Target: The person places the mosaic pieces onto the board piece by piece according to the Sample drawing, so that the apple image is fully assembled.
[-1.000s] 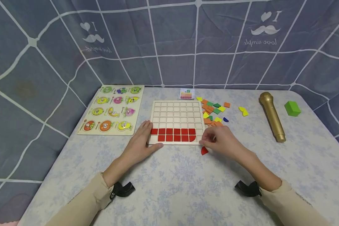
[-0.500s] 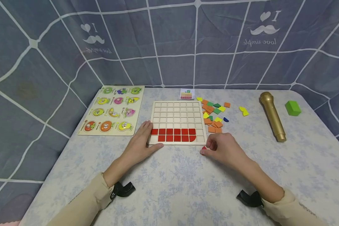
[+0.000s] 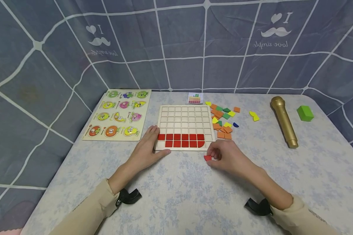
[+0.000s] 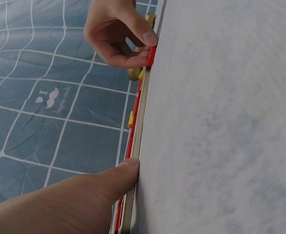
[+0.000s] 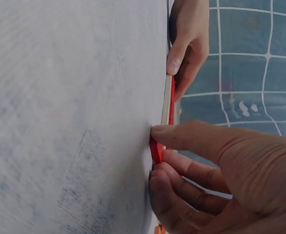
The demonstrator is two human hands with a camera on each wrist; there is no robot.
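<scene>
The grid board [image 3: 184,127] is seen from above and in front by the head view. It is viewed edge-on [image 4: 133,151] [image 5: 167,100], at table level (very close), from opposite sides by both wrist views.

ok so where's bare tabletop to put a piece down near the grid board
Bare cloth lies in front of the grid board, between the left hand and right hand. It is crowded right of the board, where loose tiles lie scattered.

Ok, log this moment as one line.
left hand: rests on board corner | right hand: pinches red piece on table | board: two red rows
</scene>
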